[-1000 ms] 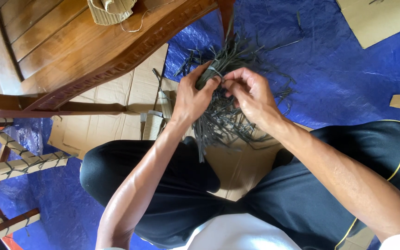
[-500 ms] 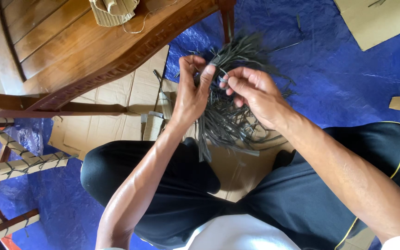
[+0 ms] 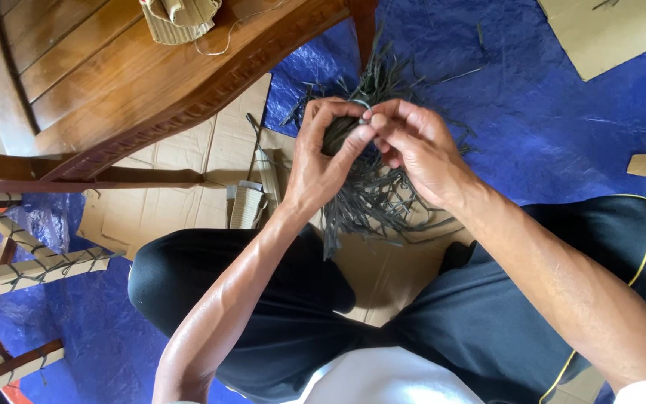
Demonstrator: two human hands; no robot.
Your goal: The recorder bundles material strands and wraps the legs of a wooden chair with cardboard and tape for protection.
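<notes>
The left hand (image 3: pixel 321 161), open-fingered half a second ago, now clenches its grip around the bundle of dark strips (image 3: pixel 364 183) above the blue tarp (image 3: pixel 562 112); the right hand (image 3: pixel 413 150) pinches a thin band at the bundle's top

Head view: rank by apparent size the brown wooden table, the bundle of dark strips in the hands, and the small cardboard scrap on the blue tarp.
1. Brown wooden table
2. Bundle of dark strips
3. Small cardboard scrap
</notes>
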